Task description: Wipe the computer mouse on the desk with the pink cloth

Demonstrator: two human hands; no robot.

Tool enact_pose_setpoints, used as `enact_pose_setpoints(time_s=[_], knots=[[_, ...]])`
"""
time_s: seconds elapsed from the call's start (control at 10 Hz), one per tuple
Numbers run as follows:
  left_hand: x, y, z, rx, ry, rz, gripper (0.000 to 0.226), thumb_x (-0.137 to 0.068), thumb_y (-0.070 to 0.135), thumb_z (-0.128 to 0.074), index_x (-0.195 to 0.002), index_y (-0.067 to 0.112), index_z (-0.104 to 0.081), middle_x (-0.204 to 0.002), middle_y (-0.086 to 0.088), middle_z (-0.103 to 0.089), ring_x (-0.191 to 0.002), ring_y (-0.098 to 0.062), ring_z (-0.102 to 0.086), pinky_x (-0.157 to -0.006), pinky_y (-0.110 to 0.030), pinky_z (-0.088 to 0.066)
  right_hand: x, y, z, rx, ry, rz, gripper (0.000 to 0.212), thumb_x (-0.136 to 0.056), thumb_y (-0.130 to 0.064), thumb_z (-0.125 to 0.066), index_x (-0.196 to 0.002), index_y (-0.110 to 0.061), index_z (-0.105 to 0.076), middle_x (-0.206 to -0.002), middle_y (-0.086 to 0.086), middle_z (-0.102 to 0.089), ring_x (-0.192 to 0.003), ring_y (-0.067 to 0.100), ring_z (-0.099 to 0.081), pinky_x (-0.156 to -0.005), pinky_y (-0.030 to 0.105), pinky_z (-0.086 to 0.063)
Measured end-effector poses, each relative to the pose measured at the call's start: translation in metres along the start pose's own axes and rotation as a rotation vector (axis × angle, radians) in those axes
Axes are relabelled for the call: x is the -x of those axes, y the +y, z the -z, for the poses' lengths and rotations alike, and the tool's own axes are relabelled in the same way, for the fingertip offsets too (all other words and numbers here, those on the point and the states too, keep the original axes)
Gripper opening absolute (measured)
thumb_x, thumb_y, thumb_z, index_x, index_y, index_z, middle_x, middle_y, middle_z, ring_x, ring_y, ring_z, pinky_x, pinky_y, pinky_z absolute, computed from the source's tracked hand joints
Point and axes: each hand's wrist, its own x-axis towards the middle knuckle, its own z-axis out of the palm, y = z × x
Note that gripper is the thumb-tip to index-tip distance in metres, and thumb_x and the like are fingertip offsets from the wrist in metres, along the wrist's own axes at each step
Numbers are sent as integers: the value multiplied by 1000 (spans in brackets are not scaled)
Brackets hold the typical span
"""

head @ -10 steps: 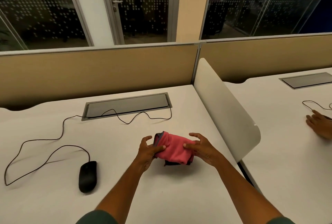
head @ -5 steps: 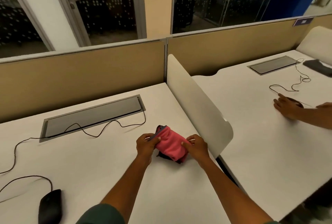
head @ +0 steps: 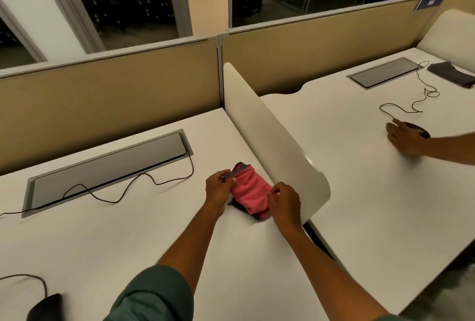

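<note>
Warm, dim indoor light gives soft shadows on the desk; edges bend (wide lens), and the lower right corner blurs.

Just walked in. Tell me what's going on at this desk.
A person is holding a folded pink cloth between both hands, left hand and right hand, just above the white desk beside the curved white divider. The black corded computer mouse sits untouched at the near left edge. At the next desk, another person's hand rests by a second mouse.
</note>
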Motion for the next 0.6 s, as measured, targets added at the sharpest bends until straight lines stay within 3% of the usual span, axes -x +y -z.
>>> enact_pose_setpoints(time_s=[0.1, 0.4, 0.6], knots=[[-4, 0, -1, -75, -32, 23, 44, -84, -4, -66, -127, 2, -58, -127, -16, -60, -118, -31, -59, -104, -46, -47, 2, 2, -4, 80, 1, 1, 5, -92, -12, -60, -91, -8, -63, -89, 5, -60, -72, 17, -52, -63, 25, -40], [-12, -8, -5, -137, -75, 75, 56, -88, 3, -64, -141, 7, -45, -132, -16, -57, -120, -28, -57, -107, -42, -45, 2, 10, -9, 255, -17, -16, 18, -96, -23, -55, -98, -9, -66, -94, 6, -66, -71, 14, -49, -62, 23, -39], [10, 4, 8, -297, -25, -43, 61, -91, 21, -65, -145, 12, -39, -140, -13, -52, -127, -23, -52, -108, -33, -41, 4, 5, -9, 179, 55, 96, 20, -95, -23, -55, -95, -7, -66, -95, 9, -66, -76, 23, -60, -62, 29, -47]])
